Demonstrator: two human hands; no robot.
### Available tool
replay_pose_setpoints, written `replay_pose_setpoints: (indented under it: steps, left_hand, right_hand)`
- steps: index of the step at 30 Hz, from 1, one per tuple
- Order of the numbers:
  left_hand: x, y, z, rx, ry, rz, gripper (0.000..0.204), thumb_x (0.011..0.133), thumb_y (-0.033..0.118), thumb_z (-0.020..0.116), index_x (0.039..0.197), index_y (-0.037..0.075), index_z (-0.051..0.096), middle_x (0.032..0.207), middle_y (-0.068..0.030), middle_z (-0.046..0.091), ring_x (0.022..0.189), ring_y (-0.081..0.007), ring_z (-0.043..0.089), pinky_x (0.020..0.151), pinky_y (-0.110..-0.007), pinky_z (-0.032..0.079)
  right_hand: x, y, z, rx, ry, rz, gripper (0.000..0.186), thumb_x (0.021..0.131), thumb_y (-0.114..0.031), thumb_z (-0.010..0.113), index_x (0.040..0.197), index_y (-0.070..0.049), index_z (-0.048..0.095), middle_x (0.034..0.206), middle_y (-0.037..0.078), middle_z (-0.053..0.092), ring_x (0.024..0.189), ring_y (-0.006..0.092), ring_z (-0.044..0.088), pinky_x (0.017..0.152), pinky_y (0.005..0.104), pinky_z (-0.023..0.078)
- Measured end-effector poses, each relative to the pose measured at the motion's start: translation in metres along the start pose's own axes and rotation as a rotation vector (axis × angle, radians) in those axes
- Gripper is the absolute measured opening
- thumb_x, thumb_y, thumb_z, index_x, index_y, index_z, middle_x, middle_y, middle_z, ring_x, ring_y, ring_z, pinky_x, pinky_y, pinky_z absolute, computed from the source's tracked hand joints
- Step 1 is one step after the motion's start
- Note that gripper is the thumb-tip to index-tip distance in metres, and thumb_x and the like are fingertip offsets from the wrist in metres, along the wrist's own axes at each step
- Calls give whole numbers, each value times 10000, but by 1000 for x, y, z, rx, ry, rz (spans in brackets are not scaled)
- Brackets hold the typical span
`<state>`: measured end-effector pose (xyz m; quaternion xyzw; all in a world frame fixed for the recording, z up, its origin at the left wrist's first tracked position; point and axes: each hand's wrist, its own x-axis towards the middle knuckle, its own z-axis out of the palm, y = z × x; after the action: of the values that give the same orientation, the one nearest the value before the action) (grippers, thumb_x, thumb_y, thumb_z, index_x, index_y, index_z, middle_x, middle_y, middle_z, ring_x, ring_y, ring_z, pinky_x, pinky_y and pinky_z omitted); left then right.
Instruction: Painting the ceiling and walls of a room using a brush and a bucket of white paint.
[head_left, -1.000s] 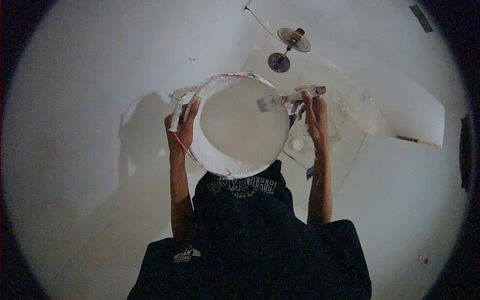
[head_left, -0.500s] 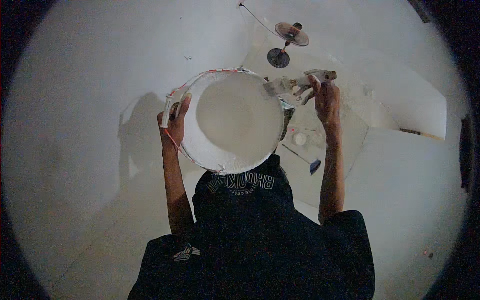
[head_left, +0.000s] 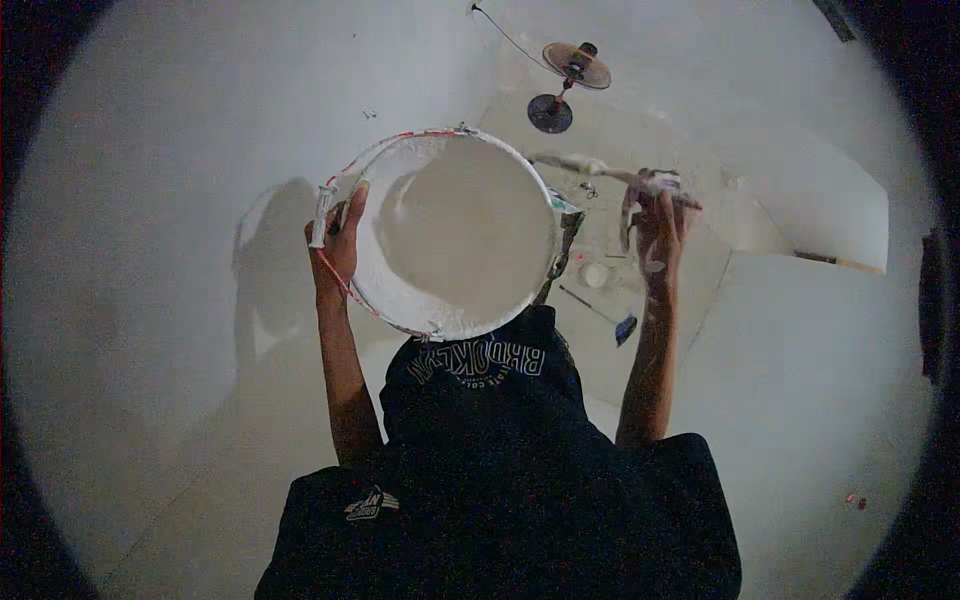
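My left hand [head_left: 340,230] is closed on the left rim of a white bucket [head_left: 358,255] that holds pale liquid and has a red wire handle with a white grip [head_left: 322,217]. To the bucket's right, my right hand [head_left: 655,215] grips a whitish, crusted paintbrush [head_left: 585,168]. The brush is smeared by motion, its bristle end pointing left beside the rim.
A standing fan [head_left: 576,65] with a round dark base and a cord is at the top. A small white round container [head_left: 595,275] and a blue-headed long-handled tool [head_left: 625,330] lie below on the floor [head_left: 800,380]. Pale walls [head_left: 150,200] surround me.
My right hand has moved right with the brush, away from the bucket's mouth and now blurred. My left hand and the bucket have shifted slightly left and up in view.
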<state>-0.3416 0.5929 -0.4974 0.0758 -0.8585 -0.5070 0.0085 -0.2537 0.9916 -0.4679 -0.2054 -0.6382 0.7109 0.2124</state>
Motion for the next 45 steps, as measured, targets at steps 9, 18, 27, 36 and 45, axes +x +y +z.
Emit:
replay_pose_setpoints:
  steps: [9,18,27,36,45]
  left_hand:
    - [-8,19,4,-58,-1,-65,424,825,393,672,981,-1,679,804,-43,650,755,-124,547,771,-308,433]
    - [-7,17,3,-54,1,-1,437,830,397,665,907,-33,664,702,-11,569,652,-120,458,676,-300,413]
    - [-6,13,4,-4,-22,-71,481,823,434,659,923,-36,667,701,-46,587,663,-131,475,667,-310,418]
    - [-12,20,-3,37,-26,80,341,851,329,657,906,-7,677,812,-86,656,754,-125,569,755,-285,461]
    - [-10,-11,3,-241,-7,-4,263,853,255,671,944,8,660,794,-54,656,738,-86,552,725,-249,464]
  right_hand:
    - [-17,9,17,-116,-52,-14,173,903,-186,602,958,-24,577,860,25,614,717,103,548,633,245,437]
    - [2,25,10,-224,-160,-99,238,945,-227,525,942,3,583,792,70,628,640,100,538,531,255,427]
    - [11,5,-8,-414,-160,-154,282,965,-243,477,938,23,565,771,87,616,641,142,567,482,283,457]
    - [12,-29,-28,-267,57,-251,156,914,-108,544,997,24,562,849,148,642,652,168,601,493,287,485]
    - [25,-68,99,301,-378,-39,422,907,-291,516,1144,57,553,1102,165,604,818,183,598,611,291,501]
